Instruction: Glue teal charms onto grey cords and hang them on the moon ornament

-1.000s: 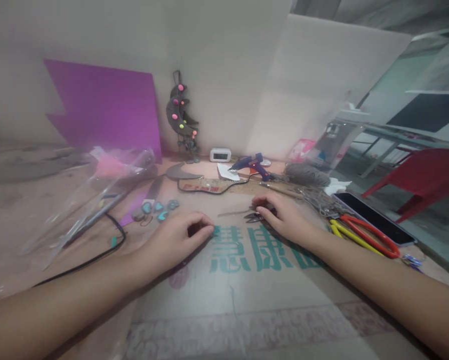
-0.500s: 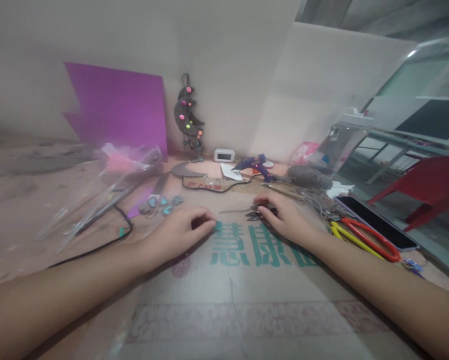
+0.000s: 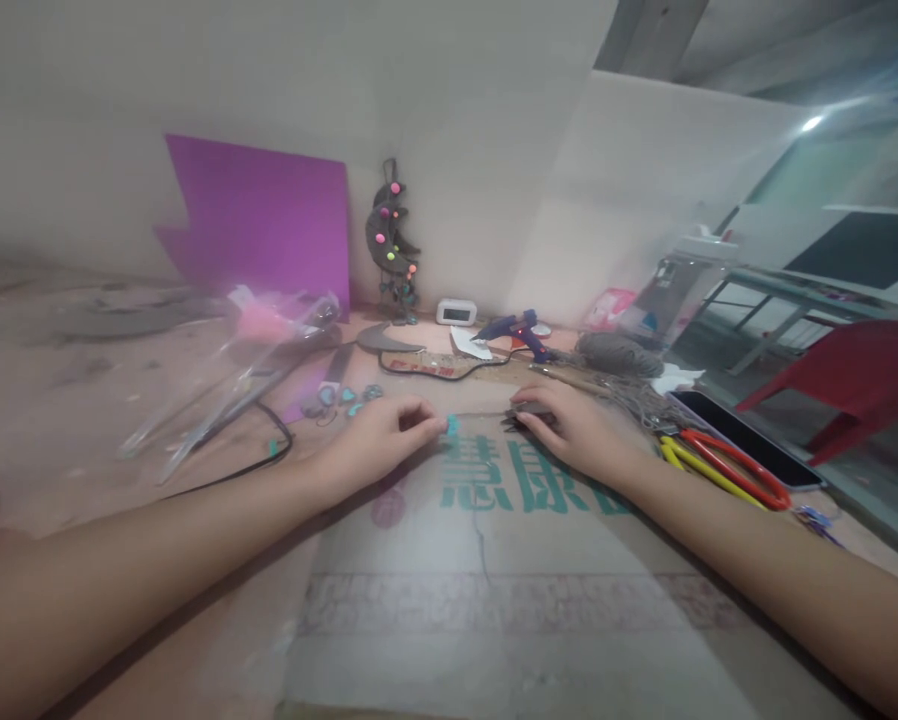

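My left hand (image 3: 385, 445) rests low over the printed sheet, thumb and index finger pinched together; whatever is between them is too small to make out. Facing it across a short gap, my right hand (image 3: 569, 425) curls its fingers over a small dark piece with pointed tips (image 3: 512, 420). Blur and the fingers hide most of that piece. A thin grey strand (image 3: 483, 414) lies between the two hands. Left of my left hand are several small grey and turquoise pieces (image 3: 348, 396). A grey felt crescent (image 3: 385, 338) lies farther back.
A blue glue gun (image 3: 513, 328), white clock (image 3: 456, 312) and decorated crescent hanging (image 3: 393, 240) stand along the wall. Purple sheets (image 3: 269, 230) lean at left. Grey yarn (image 3: 618, 352), a phone (image 3: 749, 435) and red and yellow handles (image 3: 734, 470) lie at right. Clear plastic wrapping (image 3: 216, 400) lies left.
The view has shifted, so the background sits slightly farther right. My left hand has come a little nearer to the right hand. Both hands keep about the same pose.
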`<state>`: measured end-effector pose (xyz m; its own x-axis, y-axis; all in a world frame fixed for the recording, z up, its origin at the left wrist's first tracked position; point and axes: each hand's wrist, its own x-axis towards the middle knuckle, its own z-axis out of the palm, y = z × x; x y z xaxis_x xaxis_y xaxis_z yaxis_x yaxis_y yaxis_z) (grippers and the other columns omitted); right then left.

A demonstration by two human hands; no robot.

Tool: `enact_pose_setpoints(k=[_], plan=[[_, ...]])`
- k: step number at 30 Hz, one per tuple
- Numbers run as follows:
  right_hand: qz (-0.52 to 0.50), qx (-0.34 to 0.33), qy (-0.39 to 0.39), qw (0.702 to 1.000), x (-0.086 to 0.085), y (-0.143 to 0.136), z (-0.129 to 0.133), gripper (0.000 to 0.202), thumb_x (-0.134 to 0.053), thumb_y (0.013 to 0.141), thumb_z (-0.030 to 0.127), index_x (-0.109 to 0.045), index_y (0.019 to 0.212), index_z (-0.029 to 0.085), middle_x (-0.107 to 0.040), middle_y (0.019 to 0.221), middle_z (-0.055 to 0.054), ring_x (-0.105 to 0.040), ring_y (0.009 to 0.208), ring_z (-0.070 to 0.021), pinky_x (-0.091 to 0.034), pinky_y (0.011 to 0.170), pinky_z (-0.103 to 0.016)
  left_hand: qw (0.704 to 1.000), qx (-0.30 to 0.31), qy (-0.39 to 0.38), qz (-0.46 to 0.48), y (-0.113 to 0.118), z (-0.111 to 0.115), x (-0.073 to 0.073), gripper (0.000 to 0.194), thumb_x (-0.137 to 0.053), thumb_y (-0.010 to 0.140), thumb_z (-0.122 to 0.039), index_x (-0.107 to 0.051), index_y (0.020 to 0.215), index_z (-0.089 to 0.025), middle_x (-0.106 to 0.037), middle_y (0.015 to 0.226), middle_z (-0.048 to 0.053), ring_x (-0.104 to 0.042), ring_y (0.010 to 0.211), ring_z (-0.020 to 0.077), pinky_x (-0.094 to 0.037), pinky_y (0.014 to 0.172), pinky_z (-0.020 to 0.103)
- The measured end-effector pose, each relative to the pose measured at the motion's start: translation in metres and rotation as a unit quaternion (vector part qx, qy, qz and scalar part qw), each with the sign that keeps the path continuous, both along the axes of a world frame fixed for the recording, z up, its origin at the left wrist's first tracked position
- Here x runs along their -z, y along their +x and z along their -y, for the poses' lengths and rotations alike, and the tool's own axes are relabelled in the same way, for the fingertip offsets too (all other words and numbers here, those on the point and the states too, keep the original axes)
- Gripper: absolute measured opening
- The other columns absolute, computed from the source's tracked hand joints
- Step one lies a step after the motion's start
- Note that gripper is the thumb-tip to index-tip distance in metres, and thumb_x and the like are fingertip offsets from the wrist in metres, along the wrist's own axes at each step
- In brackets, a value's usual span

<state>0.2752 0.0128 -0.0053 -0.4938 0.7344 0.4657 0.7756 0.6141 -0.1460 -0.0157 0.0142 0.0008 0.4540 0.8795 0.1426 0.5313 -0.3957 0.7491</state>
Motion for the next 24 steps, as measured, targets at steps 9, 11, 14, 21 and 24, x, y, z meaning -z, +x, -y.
enact_pose_setpoints(k=[9, 11, 14, 21, 24], plan=[[0.096, 0.014, -0.015, 0.995, -0.022, -0.020, 0.014, 0.025, -0.054, 0.092, 0.026, -0.066, 0.113, 0.019, -0.067, 0.115, -0.013, -0.062, 0.107, -0.0270, -0.051, 0.093, -0.045, 0.999, 0.022, -0.023, 0.021, 0.001, -0.001, 0.002, 0.031, -0.046, 0.090, -0.044, -0.062, 0.081, -0.019, -0.061, 0.066, -0.001, -0.056, 0.056, 0.0142, -0.040, 0.050, 0.024], [0.107, 0.016, -0.023, 0.994, -0.023, -0.021, 0.016, 0.027, -0.054, 0.092, 0.027, -0.066, 0.115, 0.019, -0.067, 0.116, -0.013, -0.062, 0.108, -0.0271, -0.051, 0.094, -0.045, 0.998, 0.017, -0.047, 0.031, 0.002, 0.000, 0.003, 0.029, -0.047, 0.089, -0.043, -0.060, 0.081, -0.019, -0.057, 0.061, -0.003, -0.053, 0.050, 0.0129, -0.037, 0.044, 0.023], [0.107, 0.014, -0.026, 0.994, -0.020, -0.020, 0.014, 0.029, -0.054, 0.093, 0.029, -0.065, 0.117, 0.017, -0.067, 0.117, -0.013, -0.062, 0.108, -0.0266, -0.050, 0.095, -0.044, 0.997, 0.014, -0.064, 0.040, 0.002, -0.001, 0.004, 0.025, -0.048, 0.087, -0.041, -0.060, 0.084, -0.020, -0.054, 0.058, -0.004, -0.053, 0.047, 0.0124, -0.036, 0.042, 0.022], [0.045, -0.012, -0.041, 0.998, -0.016, -0.021, -0.003, 0.025, -0.054, 0.093, 0.030, -0.064, 0.113, 0.019, -0.067, 0.117, -0.012, -0.061, 0.109, -0.0249, -0.048, 0.096, -0.042, 0.999, 0.003, -0.032, 0.038, 0.002, 0.001, 0.004, 0.025, -0.049, 0.087, -0.040, -0.061, 0.084, -0.019, -0.060, 0.067, -0.002, -0.056, 0.056, 0.0133, -0.040, 0.049, 0.023], [0.029, -0.024, -0.069, 0.997, -0.014, -0.033, -0.017, 0.016, -0.059, 0.090, 0.029, -0.067, 0.100, 0.019, -0.068, 0.105, -0.010, -0.061, 0.100, -0.0237, -0.048, 0.091, -0.039, 0.999, -0.005, -0.038, 0.035, 0.002, 0.002, 0.004, 0.024, -0.049, 0.087, -0.040, -0.061, 0.085, -0.019, -0.059, 0.065, -0.002, -0.055, 0.054, 0.0130, -0.039, 0.048, 0.022]])
